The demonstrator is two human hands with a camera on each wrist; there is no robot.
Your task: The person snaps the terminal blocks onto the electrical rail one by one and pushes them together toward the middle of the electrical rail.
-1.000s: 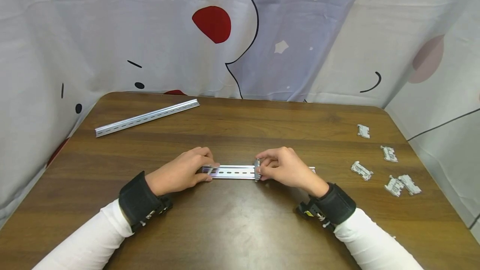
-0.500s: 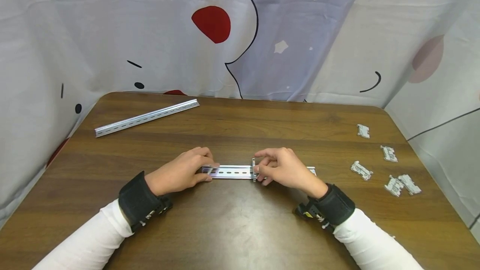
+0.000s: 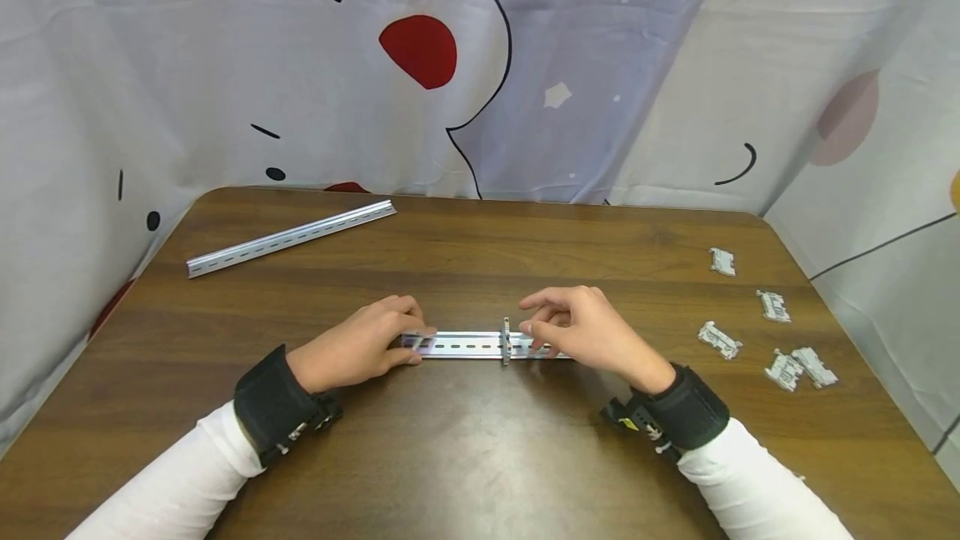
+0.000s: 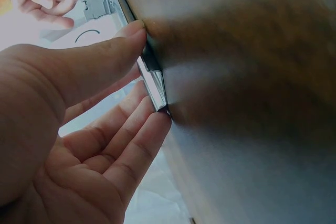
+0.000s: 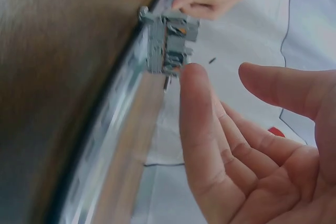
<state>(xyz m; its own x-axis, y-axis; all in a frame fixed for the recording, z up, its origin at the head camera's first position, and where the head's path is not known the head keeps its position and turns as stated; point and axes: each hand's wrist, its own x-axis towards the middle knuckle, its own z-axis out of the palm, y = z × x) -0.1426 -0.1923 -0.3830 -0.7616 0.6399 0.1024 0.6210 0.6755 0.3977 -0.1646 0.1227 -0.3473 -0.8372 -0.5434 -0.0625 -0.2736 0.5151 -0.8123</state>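
A slotted metal DIN rail (image 3: 465,346) lies across the middle of the table. My left hand (image 3: 367,342) pinches its left end between thumb and fingers, as the left wrist view also shows. A grey terminal block (image 3: 506,342) stands upright across the rail, crosswise to its length; its side with small orange parts shows in the right wrist view. Just right of the block, my right hand (image 3: 588,330) hovers over the rail with thumb and fingers apart, holding nothing. The rail's right end is hidden behind that hand.
A second DIN rail (image 3: 292,238) lies slanted at the back left of the wooden table (image 3: 465,457). Several loose terminal blocks (image 3: 720,341) are spread over the right side, two of them touching. A patterned curtain (image 3: 300,65) hangs behind the table.
The terminal block shifted slightly left along the rail in the right hand's grip. Then the right hand let go and drew back to the right; the left hand stays at the rail's end.
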